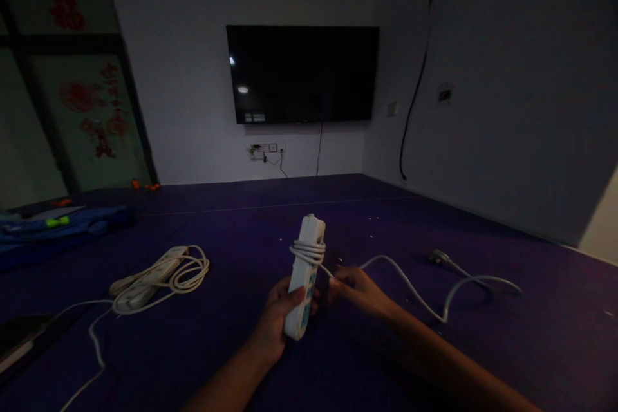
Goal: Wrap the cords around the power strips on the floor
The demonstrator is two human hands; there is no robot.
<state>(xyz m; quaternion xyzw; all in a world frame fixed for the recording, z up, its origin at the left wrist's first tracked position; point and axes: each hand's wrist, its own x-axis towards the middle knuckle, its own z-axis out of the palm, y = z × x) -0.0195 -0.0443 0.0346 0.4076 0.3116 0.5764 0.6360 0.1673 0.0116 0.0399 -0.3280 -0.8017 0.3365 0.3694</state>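
A white power strip [295, 318] with blue-green sockets stands tilted in my left hand [277, 318], whose fingers wrap round its lower part. Several turns of its white cord [309, 252] are wound round the upper part. My right hand [358, 291], just to the right of the strip, pinches the cord where it leaves the turns. Beyond that hand the loose cord runs in a bend over the purple floor to a plug [440, 258] lying at the right.
A second power strip [167, 264] lies on the floor at the left with its cord in loops. Blue cloth [96, 220] lies further back left. A dark flat object [22, 335] is at the left edge. A television [304, 74] hangs on the far wall; a black cable [416, 90] hangs on the right.
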